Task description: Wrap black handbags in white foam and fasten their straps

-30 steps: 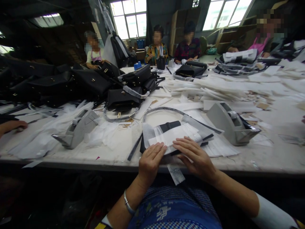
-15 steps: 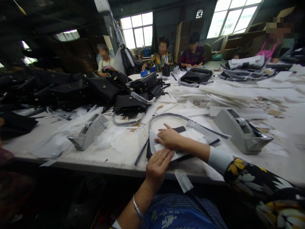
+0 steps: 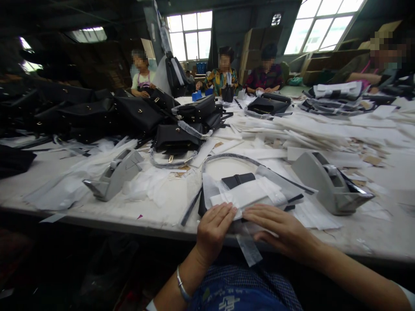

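In front of me on the table lies a black handbag (image 3: 238, 180) partly covered with white packing sheets (image 3: 246, 194). Its wrapped handle (image 3: 223, 156) arches out behind it. My left hand (image 3: 214, 229) rests with stretched fingers on the near left edge of the sheets. Facing it from the right, my right hand (image 3: 282, 229) has its fingers extended over the near edge, thumb apart. The fingertips of both hands nearly meet there. A translucent strip (image 3: 249, 250) hangs off the table's edge between them. Much of the bag is hidden under the sheets.
Grey tape dispensers stand left (image 3: 118, 175) and right (image 3: 330, 183) of the bag. Black handbags (image 3: 177, 138) pile up at the back left. White sheets (image 3: 304, 129) are strewn over the right. Several co-workers sit across the table (image 3: 74, 207).
My right hand has drawn back from the top of the sheets to the near edge, right of my left hand. My left hand stays nearly in place.
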The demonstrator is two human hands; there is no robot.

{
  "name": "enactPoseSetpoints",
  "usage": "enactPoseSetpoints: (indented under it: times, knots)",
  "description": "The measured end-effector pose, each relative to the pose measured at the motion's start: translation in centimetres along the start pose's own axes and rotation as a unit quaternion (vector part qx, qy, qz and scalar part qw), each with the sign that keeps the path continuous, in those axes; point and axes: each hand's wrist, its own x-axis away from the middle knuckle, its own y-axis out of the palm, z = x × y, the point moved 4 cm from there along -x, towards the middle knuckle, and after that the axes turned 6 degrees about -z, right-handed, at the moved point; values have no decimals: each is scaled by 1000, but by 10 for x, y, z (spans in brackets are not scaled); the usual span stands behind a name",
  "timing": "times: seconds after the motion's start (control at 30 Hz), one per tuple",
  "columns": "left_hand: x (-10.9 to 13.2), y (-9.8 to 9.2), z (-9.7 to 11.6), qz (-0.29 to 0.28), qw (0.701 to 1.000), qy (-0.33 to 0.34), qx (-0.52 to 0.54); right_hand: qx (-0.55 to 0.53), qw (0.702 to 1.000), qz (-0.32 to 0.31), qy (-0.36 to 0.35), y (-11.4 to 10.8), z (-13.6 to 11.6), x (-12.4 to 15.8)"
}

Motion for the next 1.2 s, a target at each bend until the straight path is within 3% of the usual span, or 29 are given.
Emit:
enactPoseSetpoints:
  times: [0.1, 0.17, 0.27, 0.4, 0.57, 0.7, 0.83, 1.0, 1.1, 1.2]
  knots:
    - [1, 1, 0, -6, 1000, 1, -3, 61, 994, -63, -63, 25, -12, 30]
    - [2, 1, -1, -6, 1000, 1, -2, 109, 990, -60, -65, 43, -12, 39]
    - [3, 2, -1, 1, 1000, 7, -1, 133, 988, 14, -76, 61, -12, 38]
    - [2, 3, -1, 6, 1000, 14, -8, 75, 987, 120, -71, 70, -22, 25]
    - [3, 6, -3, 13, 1000, -1, -23, 8, 987, 154, -42, 76, -56, 29]
    - [3, 9, -5, 2, 1000, 5, -23, -4, 988, 153, -22, 67, -71, 34]
    - [2, 7, -4, 0, 1000, 11, -19, -17, 987, 154, -28, 41, -67, 23]
    - [0, 5, -3, -8, 999, 22, -23, -36, 988, 151, -20, 6, -48, -3]
    - [1, 5, -2, -13, 999, 18, -25, -24, 990, 142, -9, -3, -31, -20]
    - [3, 6, -2, -13, 1000, 7, -16, -15, 990, 134, 46, -5, -9, -38]
